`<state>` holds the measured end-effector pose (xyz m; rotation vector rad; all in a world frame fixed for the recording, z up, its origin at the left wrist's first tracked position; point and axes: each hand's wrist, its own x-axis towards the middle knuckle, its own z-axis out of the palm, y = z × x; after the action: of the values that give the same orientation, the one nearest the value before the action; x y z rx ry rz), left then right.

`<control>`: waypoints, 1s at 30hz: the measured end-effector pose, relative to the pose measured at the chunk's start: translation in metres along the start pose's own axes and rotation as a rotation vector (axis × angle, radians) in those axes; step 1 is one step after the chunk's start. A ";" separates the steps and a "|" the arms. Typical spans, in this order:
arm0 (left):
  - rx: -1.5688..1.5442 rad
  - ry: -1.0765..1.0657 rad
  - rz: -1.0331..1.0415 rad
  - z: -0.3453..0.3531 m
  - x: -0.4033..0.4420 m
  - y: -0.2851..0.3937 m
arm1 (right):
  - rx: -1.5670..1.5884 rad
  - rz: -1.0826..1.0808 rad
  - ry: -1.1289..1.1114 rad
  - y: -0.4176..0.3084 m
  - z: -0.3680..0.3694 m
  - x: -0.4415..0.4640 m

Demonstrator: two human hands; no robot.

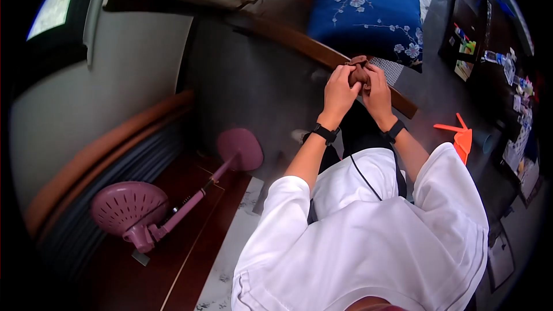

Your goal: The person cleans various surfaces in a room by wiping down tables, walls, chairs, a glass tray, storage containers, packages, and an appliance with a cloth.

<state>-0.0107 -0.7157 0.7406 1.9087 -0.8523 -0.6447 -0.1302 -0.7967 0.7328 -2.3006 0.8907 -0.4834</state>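
A crumpled brown cloth (359,74) is bunched between my two hands, in front of the wooden bench edge. My left hand (340,89) grips its left side, fingers curled round it. On the other side my right hand (377,89) holds the same cloth, with its fingers bent over it. The thumbs meet low on the bundle. Part of the cloth is hidden behind the fingers. Just beyond the hands lies a blue cushion (366,14) with a pale flower pattern.
A pink lamp (129,210) stands at the lower left on a dark red surface. An orange plastic object (462,140) is at the right. Farther right, a dark table (489,89) carries bottles and small items. A wooden rail (288,37) runs behind the hands.
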 end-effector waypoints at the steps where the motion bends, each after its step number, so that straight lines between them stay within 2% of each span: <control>1: 0.010 -0.020 -0.003 0.009 0.003 0.004 | -0.001 0.004 0.001 0.008 -0.008 -0.002; 4: 0.070 -0.054 -0.038 0.016 -0.002 0.011 | 0.081 0.021 -0.005 0.014 -0.013 -0.005; 8: 0.237 -0.004 -0.103 -0.003 0.007 0.012 | 0.166 0.008 0.047 0.003 0.016 0.013; 10: 0.244 0.015 -0.095 -0.017 0.022 0.010 | 0.187 0.032 0.049 -0.010 0.028 0.030; 13: 0.145 -0.008 -0.193 -0.028 0.039 0.007 | 0.184 0.065 0.092 -0.016 0.048 0.043; 17: 0.203 -0.104 -0.230 -0.025 0.033 0.008 | 0.165 0.072 0.032 -0.012 0.025 0.036; 20: 0.246 -0.181 -0.055 -0.005 0.016 0.013 | 0.085 0.052 0.038 0.009 0.003 0.004; 24: 0.123 -0.328 0.066 0.054 -0.003 0.018 | -0.009 0.239 0.205 0.038 -0.022 -0.054; 28: 0.023 -0.468 0.071 0.100 -0.025 0.038 | -0.087 0.411 0.350 0.060 -0.038 -0.102; 30: 0.041 -0.453 0.179 0.109 -0.031 0.033 | -0.118 0.446 0.432 0.061 -0.039 -0.111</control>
<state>-0.1185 -0.7611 0.7246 1.7198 -1.3116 -0.9731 -0.2579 -0.7708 0.7086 -2.0347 1.6323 -0.7537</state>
